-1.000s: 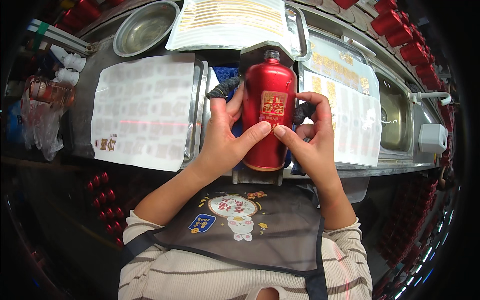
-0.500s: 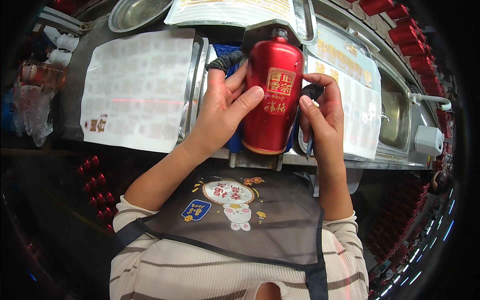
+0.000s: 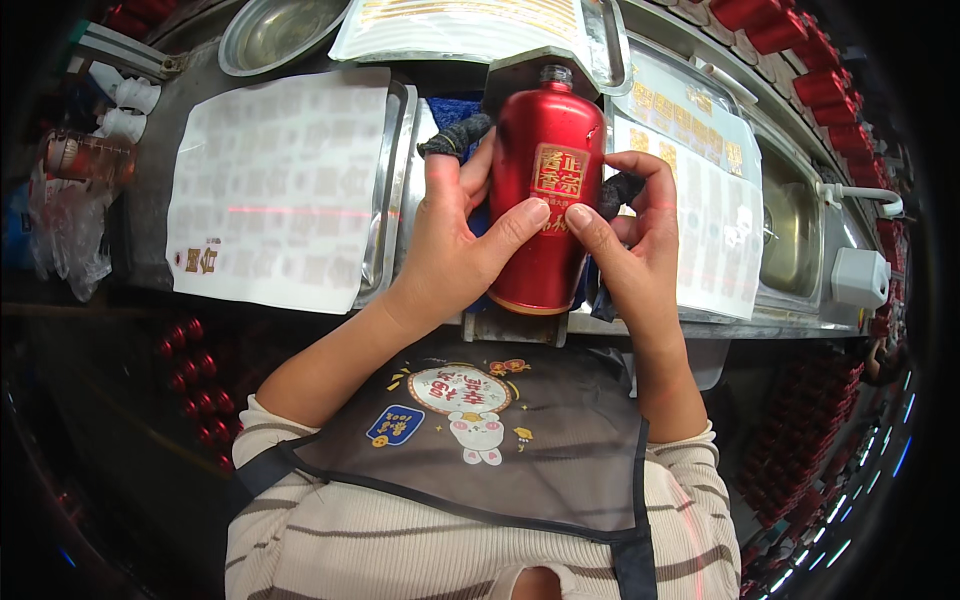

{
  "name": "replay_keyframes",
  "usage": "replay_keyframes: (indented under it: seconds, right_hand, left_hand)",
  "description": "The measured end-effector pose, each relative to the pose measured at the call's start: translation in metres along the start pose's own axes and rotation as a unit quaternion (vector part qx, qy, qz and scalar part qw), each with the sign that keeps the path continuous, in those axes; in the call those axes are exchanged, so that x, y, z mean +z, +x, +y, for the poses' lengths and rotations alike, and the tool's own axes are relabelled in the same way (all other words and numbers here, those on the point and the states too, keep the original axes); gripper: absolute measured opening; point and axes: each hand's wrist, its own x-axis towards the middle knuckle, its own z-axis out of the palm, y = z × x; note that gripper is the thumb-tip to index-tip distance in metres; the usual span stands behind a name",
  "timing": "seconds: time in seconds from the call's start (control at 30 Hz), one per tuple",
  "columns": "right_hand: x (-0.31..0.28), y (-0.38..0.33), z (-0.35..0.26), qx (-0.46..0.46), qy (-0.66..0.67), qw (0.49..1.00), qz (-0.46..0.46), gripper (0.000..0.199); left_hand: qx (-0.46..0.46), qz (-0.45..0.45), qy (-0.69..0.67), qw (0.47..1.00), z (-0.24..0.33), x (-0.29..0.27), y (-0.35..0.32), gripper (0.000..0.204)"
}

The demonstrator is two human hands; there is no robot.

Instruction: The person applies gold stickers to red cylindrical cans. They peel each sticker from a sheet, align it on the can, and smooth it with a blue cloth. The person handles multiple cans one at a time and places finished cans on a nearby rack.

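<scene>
A glossy red bottle with a bare neck lies tilted before me, its front bearing a gold-framed red label and gold lettering below. My left hand grips its left side, the thumb pressed on the lettering. From the right, my right hand holds the bottle too, its thumb on the other side of that lettering and partly covering it. Dark cloth covers wrap a finger of each hand. Under the bottle are blue cloth and a metal stand, mostly hidden.
On the left, a white sticker sheet with few gold pieces lies over a metal tray. More gold sticker sheets lie to the right. A metal bowl stands at the back, and a white jug at right.
My right thumb has moved from the bottle's edge onto the lettering, beside my left thumb. The thin pointed tool seen by my right hand is now hidden or barely visible.
</scene>
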Motion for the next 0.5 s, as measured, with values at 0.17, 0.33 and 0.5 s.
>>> replay_keyframes:
  seconds: [0.17,0.33,0.5]
  right_hand:
    - [-0.001,-0.001,0.002,-0.004,0.01,1.0,-0.002,0.052]
    - [0.0,0.001,0.006,-0.006,0.019,1.0,-0.001,0.053]
    - [-0.02,0.015,0.012,0.067,0.144,0.987,0.02,0.024]
  left_hand:
    - [-0.006,-0.007,0.004,1.0,0.0,-0.001,0.0,0.049]
    - [-0.009,-0.006,-0.005,1.0,0.003,-0.001,-0.001,0.05]
    - [0.016,0.0,0.011,1.0,-0.003,-0.006,-0.004,0.053]
